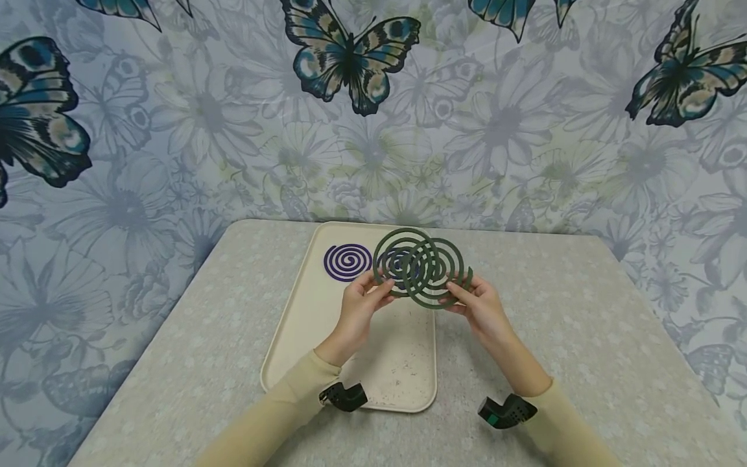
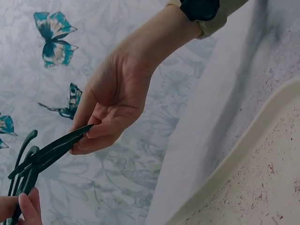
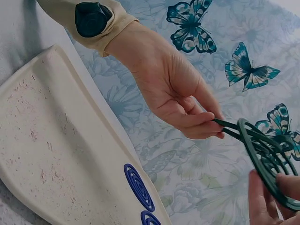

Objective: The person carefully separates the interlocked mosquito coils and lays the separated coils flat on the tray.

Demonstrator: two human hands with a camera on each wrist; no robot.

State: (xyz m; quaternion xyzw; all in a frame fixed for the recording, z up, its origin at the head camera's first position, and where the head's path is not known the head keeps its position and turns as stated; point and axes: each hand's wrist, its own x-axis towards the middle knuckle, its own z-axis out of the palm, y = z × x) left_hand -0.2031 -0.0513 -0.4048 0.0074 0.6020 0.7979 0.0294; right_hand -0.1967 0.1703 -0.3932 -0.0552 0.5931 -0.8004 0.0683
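Observation:
Two dark green mosquito coils (image 1: 417, 267) are held up over the tray's far right part, overlapping and apparently nested in each other. My left hand (image 1: 358, 301) pinches the left coil's edge between thumb and fingers. The right coil's outer rim is pinched by my right hand (image 1: 478, 305). In the left wrist view the right hand (image 2: 117, 103) grips one end of the tilted green coils (image 2: 58, 147). Across from it in the right wrist view, the left hand (image 3: 176, 89) holds the other side. How far the rings are joined cannot be told.
A cream tray (image 1: 303, 331) lies under the left hand, with reddish crumbs near its front. On its far end lies a purple coil (image 1: 347, 263); another purple coil (image 1: 399, 259) shows through the green rings. Butterfly-patterned cloth (image 1: 373, 149) hangs behind the table (image 1: 560, 311).

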